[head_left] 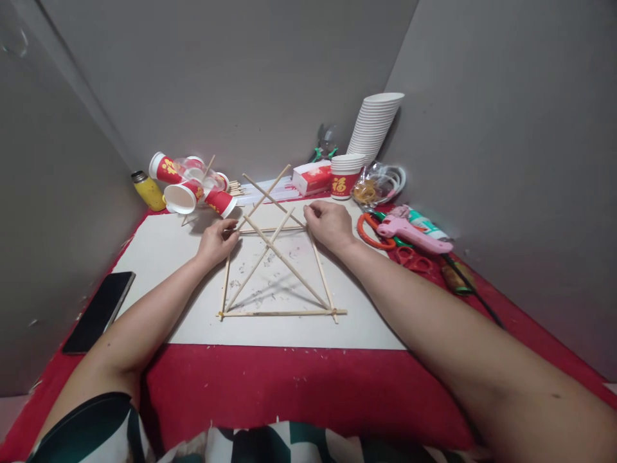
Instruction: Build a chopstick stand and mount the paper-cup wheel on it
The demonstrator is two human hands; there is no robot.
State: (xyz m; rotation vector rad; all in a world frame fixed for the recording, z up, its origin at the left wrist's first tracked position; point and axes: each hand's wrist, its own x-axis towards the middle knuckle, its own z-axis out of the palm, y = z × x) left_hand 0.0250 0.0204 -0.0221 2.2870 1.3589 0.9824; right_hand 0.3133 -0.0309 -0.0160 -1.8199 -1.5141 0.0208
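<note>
A frame of thin wooden sticks (284, 314) stands on a white board (193, 328). Its base is a four-sided outline, with crossed sticks rising at the near and far sides. Something yellowish wraps the near left corner. At the far left corner, my left hand (216, 243) has its fingers closed round the stick joint. My right hand (330, 225) is closed at the opposite far corner, fingertips against the sticks there. Both far joints are partly hidden by my fingers.
Red-and-white paper cups joined in a cluster (186, 186) stand back left beside a yellow bottle (148, 191). A phone (99, 312) lies left. Behind are a tissue pack (312, 177) and stacked cups (373, 128). Orange-handled scissors (373, 231) and a pink glue gun (414, 233) lie right.
</note>
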